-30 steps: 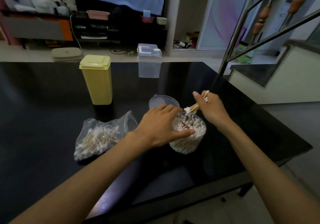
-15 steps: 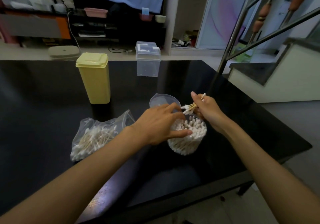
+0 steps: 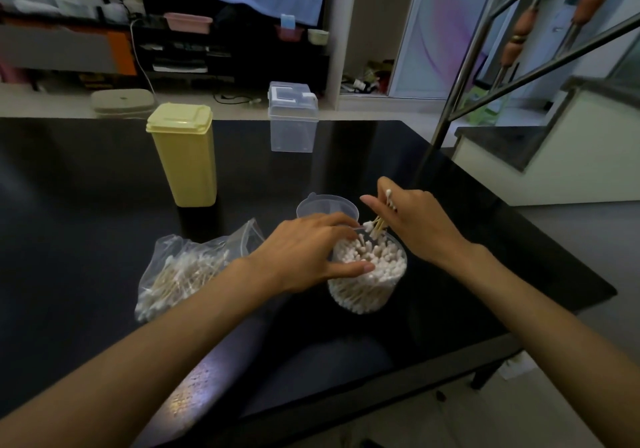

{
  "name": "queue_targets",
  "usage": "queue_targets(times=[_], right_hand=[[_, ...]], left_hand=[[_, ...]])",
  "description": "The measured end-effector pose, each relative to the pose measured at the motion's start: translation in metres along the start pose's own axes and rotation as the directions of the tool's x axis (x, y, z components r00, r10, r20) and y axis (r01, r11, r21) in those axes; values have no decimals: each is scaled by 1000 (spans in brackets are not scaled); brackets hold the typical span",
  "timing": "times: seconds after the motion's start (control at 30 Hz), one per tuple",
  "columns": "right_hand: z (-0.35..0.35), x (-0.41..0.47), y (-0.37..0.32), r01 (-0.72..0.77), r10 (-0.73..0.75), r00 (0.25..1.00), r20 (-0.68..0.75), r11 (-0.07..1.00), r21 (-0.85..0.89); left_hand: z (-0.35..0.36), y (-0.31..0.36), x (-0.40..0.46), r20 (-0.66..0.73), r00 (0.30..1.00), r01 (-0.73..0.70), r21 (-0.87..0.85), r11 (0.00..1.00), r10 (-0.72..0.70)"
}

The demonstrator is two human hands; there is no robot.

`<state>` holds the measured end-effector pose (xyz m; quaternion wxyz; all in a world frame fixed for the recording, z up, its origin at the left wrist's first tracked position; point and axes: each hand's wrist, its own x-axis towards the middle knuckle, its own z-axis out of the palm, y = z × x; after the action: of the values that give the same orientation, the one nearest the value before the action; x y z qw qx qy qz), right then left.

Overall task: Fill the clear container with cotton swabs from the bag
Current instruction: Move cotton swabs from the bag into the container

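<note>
Several cotton swabs [image 3: 379, 220] are pinched in the right hand [image 3: 415, 226], shafts slanting down-left toward the clear container [image 3: 367, 274] just below, near-centre on the table [image 3: 104, 205]. Left hand [image 3: 304, 252] grips its rim; bag [image 3: 187, 267] lies left.

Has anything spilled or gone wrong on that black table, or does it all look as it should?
Nothing stands out. The round clear container stands upright, packed with white-tipped cotton swabs. The clear plastic bag lies beside it, its swabs inside. The left hand grips the rim; the right hand pinches a small bunch of swabs above it.
</note>
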<state>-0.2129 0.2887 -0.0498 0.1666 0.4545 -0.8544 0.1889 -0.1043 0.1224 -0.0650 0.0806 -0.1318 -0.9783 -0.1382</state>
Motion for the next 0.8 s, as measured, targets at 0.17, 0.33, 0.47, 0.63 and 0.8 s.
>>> queue_targets(times=[0.17,0.33,0.47,0.63,0.8], right_hand=[[-5,0,-1,237,-247,966,-74,963,-126],[3,2,-1,150,-132,982,136,981,-127],[7,2,0,57,-39,985,170,993,-104],[4,2,-1,-48,71,947,314,996,-79],[5,-5,-6,-136,124,899,420,991,-2]], left_hand=[[0,1,0,-2,1000,14,-5,1000,-14],[1,0,0,-23,1000,5,-11,1000,-5],[1,1,-2,-22,1000,3,-24,1000,-3],[2,2,-2,-9,1000,-4,-34,999,4],[3,3,-3,-52,999,3,-34,999,-5]])
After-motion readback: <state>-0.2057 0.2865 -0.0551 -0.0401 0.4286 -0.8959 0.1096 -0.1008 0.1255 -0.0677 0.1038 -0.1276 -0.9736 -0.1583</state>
